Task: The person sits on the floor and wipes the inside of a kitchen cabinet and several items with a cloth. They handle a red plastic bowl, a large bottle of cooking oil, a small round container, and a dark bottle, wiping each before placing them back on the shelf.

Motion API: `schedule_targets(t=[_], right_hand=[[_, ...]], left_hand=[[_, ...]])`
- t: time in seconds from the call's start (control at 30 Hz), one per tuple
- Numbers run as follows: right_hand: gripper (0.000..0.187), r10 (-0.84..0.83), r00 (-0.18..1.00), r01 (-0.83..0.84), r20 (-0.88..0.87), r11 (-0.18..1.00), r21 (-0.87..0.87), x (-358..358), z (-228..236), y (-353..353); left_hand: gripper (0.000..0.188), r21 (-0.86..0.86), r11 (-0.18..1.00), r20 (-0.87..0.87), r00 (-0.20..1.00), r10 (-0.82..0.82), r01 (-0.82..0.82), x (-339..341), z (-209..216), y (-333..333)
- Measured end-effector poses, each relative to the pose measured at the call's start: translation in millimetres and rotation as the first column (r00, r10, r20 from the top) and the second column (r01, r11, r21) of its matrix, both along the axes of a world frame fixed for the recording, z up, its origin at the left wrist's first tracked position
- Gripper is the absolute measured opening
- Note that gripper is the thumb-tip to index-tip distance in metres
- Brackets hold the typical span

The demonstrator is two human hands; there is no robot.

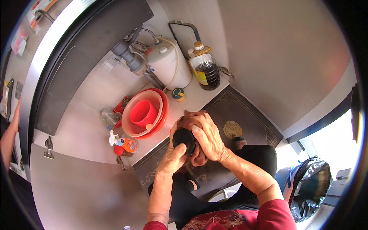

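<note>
In front of my lap, my left hand (171,160) is closed round a dark container with a round black top (183,140), its thumb lying on that top. A brown cloth (199,156) is bunched around the container's far and right sides. My right hand (209,138) grips the cloth and presses it against the container. What the container is made of and what it holds are hidden by my hands and the cloth.
An open cabinet holds nested red and pink basins (165,111) with a red scoop (143,114), a spray bottle (128,144), a small dark-lidded jar (178,94), a white tank (168,63) and a large dark-liquid bottle (207,71). A lined trash bin (310,188) stands right; someone's arm (9,134) shows far left.
</note>
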State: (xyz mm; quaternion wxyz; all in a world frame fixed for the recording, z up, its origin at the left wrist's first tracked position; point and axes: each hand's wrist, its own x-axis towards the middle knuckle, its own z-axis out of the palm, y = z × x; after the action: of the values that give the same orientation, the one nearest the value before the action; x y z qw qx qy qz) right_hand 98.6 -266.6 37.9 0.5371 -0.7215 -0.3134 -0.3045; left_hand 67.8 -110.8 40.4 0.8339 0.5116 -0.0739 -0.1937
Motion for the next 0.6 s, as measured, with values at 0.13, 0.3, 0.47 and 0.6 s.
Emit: schedule_targets(t=[0.13,0.3,0.47,0.6], right_hand=[[0.020,0.289,0.938,-0.289,-0.190,0.957,0.027,7.2,4.4,-14.2],[0.028,0.427,0.866,-0.401,-0.261,0.904,0.151,4.0,5.4,-24.7],[0.025,0.234,0.795,-0.239,-0.559,0.969,0.066,6.4,-22.5,-34.2],[0.023,0.419,0.497,-0.088,-0.760,0.895,0.436,-3.0,-15.7,-30.2]], left_hand=[[0.114,0.095,0.995,0.196,0.980,-0.037,0.019,0.5,2.8,-8.5],[0.128,0.228,0.971,0.307,0.952,-0.008,-0.065,-1.5,8.1,-21.0],[0.136,0.295,0.938,0.335,0.939,0.074,-0.179,-8.6,3.2,-27.1],[0.138,0.446,0.866,0.370,0.928,0.054,-0.228,-4.9,-6.0,-14.9]])
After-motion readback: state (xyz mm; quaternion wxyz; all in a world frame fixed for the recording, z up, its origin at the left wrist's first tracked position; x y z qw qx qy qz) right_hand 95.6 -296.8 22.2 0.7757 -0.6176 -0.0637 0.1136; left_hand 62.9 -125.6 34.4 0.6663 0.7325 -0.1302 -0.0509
